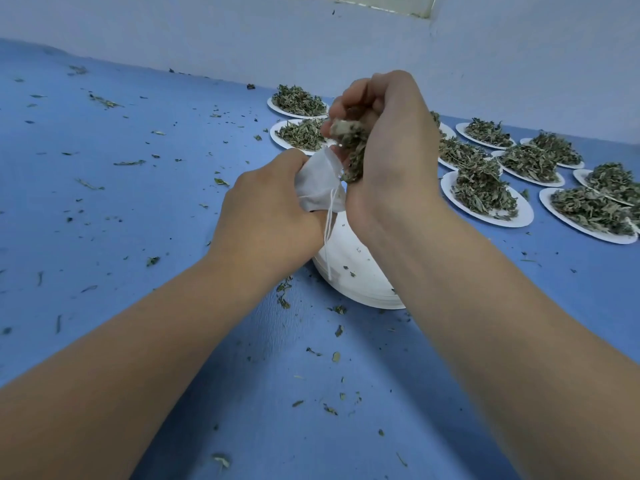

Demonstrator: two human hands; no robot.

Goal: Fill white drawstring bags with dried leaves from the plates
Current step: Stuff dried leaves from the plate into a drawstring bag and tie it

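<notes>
A person's two bare forearms reached out over a blue table (145, 188) scattered with bits of dried leaf. The left hand (266, 206) gripped a small white drawstring bag (317, 183), fingers curled round its left side, holding it just above the table. Its thin white drawstring (329, 233) hung down below the hand. The right hand (391, 143), raised just beside and above the bag, was closed around a clump of dried leaves (350, 152), the lower end of the clump touching the bag's top edge. Beneath both hands sat a stack of white plates (360, 275) holding only a few leaf crumbs. Farther back and to the right, about ten white plates (519, 216) heaped with dried green leaves stood in rows near a pale wall (207, 36)
</notes>
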